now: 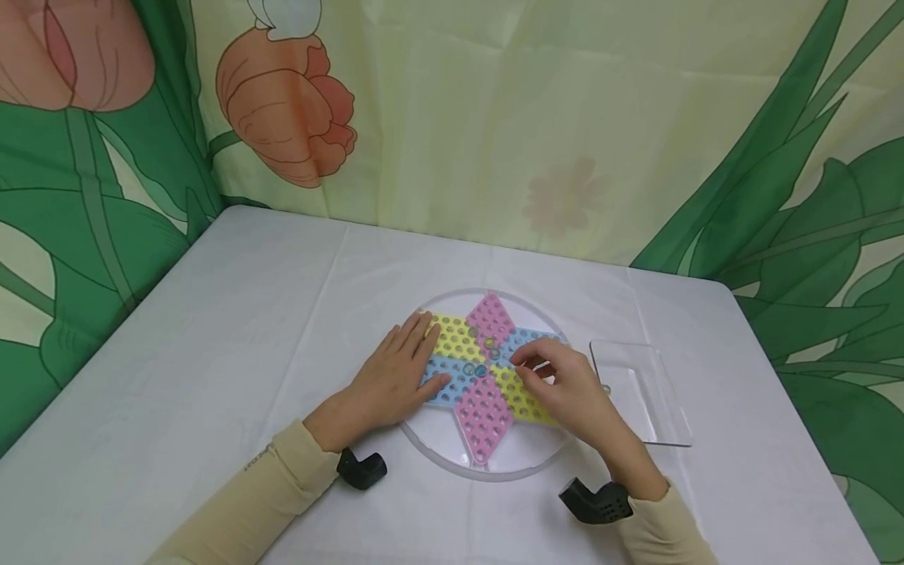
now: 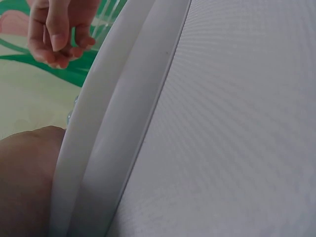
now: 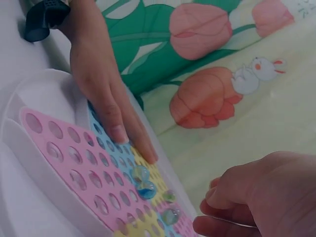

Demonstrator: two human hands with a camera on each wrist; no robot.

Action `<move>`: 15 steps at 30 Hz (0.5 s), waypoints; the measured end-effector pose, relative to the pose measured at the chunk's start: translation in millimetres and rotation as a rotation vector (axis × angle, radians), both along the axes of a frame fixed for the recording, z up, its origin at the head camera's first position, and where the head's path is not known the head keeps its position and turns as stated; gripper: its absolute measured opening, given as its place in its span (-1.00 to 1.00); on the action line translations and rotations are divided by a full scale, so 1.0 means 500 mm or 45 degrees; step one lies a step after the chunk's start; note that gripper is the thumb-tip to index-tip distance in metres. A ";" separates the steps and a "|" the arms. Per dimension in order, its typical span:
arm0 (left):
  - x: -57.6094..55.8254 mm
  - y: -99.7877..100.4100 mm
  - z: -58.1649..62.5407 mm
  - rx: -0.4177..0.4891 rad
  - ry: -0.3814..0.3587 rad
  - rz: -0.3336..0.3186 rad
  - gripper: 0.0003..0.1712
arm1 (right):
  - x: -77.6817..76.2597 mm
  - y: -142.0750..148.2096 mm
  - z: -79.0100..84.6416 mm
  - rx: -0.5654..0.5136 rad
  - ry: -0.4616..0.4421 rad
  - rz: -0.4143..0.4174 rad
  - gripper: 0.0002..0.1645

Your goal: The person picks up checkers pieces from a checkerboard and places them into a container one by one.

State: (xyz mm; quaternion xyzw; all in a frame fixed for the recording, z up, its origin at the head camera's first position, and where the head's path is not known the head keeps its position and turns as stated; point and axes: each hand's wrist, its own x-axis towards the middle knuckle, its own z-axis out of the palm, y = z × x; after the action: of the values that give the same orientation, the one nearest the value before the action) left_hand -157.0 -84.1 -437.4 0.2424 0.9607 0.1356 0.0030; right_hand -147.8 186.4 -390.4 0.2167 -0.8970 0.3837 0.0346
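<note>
A star-shaped Chinese checkers board (image 1: 483, 424) in pink, yellow and blue sits in a round white base (image 1: 438, 455). My left hand (image 1: 397, 369) lies flat with straight fingers over the board's left points. Above the right side hovers my right hand (image 1: 568, 384), its fingers loosely bent and nothing visible between thumb and index finger. Near the centre, several glass marbles rest in the holes, among them a blue marble (image 3: 146, 190), a clear marble (image 3: 140, 174) and a greenish one (image 3: 169, 196). In the left wrist view the base's rim (image 2: 108, 113) hides most of the board.
A clear plastic box (image 1: 664, 392) stands on the white-covered table (image 1: 212, 377) to the right of the board, partly behind my right hand. One marble (image 1: 606, 389) shows at its left side. A flower-printed curtain (image 1: 452, 118) hangs behind the table.
</note>
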 end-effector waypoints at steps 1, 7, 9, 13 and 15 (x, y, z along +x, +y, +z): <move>0.000 0.000 0.000 0.003 0.002 -0.002 -0.09 | 0.000 -0.004 -0.002 0.000 0.003 0.010 -0.86; 0.000 0.000 0.000 0.014 0.013 -0.004 -0.09 | -0.001 -0.026 -0.019 -0.039 -0.003 0.074 -0.83; 0.000 -0.001 -0.001 0.006 0.009 0.000 -0.09 | -0.003 -0.031 -0.028 -0.045 -0.003 0.105 -0.80; -0.002 -0.001 -0.002 -0.004 0.015 0.001 -0.09 | -0.007 -0.039 -0.043 -0.060 0.022 0.156 -0.75; -0.002 -0.001 -0.003 -0.013 0.020 0.002 -0.09 | -0.008 -0.043 -0.049 -0.056 0.043 0.169 -0.74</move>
State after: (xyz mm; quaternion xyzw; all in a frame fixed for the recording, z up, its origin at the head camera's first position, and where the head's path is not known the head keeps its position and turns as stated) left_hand -157.9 -84.6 -438.8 0.2425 0.9615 0.1288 -0.0034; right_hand -151.6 164.6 -414.9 0.2813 -0.8712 0.4012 0.0290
